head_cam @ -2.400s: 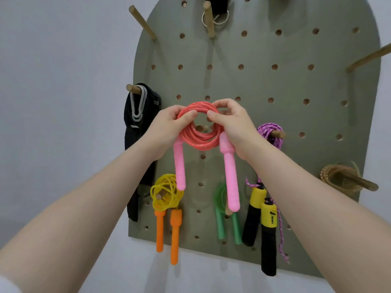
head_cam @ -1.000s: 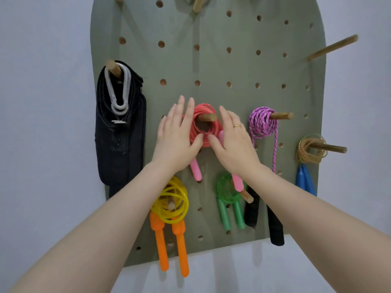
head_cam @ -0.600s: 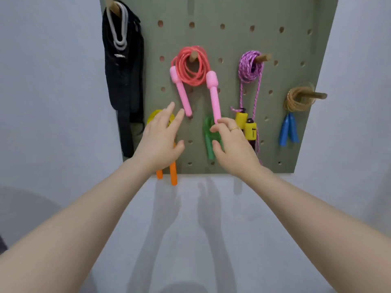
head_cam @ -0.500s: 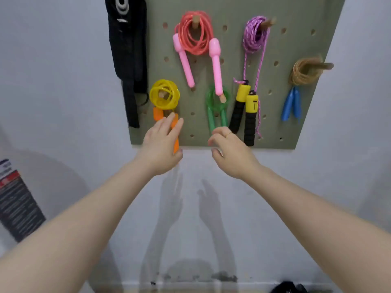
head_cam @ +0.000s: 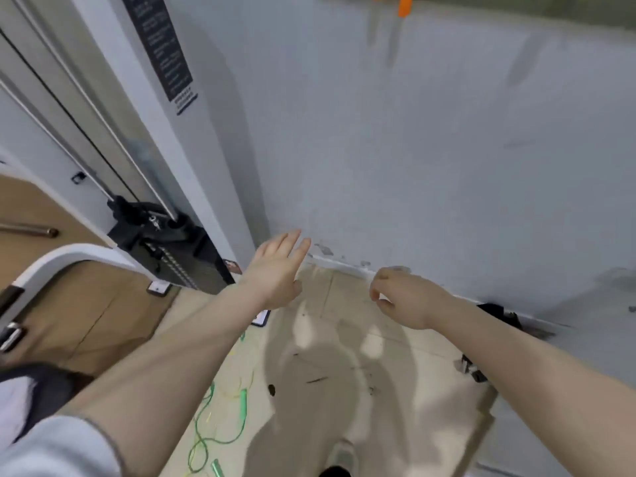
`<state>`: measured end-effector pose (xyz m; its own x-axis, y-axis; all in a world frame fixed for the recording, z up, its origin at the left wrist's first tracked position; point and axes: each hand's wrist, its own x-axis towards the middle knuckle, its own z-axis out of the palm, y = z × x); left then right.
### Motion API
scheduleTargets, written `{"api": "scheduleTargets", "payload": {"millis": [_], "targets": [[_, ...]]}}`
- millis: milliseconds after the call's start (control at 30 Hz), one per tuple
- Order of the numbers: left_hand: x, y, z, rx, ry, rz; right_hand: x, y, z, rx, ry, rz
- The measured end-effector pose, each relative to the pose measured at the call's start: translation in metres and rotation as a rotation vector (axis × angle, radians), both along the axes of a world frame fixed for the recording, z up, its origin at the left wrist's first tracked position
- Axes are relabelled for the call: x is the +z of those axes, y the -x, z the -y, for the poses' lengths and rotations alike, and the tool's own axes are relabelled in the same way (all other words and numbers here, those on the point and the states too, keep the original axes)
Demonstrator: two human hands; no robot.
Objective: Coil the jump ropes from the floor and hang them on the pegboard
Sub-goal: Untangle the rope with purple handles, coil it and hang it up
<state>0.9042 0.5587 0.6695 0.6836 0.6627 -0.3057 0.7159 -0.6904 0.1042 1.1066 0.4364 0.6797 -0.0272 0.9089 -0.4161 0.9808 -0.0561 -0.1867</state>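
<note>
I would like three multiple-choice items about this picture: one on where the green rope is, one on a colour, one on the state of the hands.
1. Where does the green rope lie?
A. on the floor
B. on a peg
C. in the left hand

2. What colour are the handle tips at the top edge?
A. blue
B. orange
C. black

3. What do the left hand and right hand hold?
A. a rope each
B. one rope together
C. nothing

Key: 1 A, it sprawls uncoiled on the floor tiles; 2 B, the tips show bright orange; 3 C, both hands are bare in the air.
</note>
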Motion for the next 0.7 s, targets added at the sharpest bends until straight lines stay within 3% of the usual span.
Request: {"api": "scheduleTargets", "payload": {"millis": [200, 433, 700], "targets": [[-0.055, 0.136, 0.019, 0.216, 0.183, -0.031, -0.07, 0.087, -0.004, 0.055, 0.198, 0.003], [-0.083, 0.304, 0.048, 0.356, 0.214, -0.191, -0.131, 0.238, -0.024, 0.179, 0.358, -0.092], [-0.121, 0.354, 0.089, 0.659, 0.259, 0.047, -0.169, 0.309, -0.021, 0.408, 0.478, -0.011]]}}
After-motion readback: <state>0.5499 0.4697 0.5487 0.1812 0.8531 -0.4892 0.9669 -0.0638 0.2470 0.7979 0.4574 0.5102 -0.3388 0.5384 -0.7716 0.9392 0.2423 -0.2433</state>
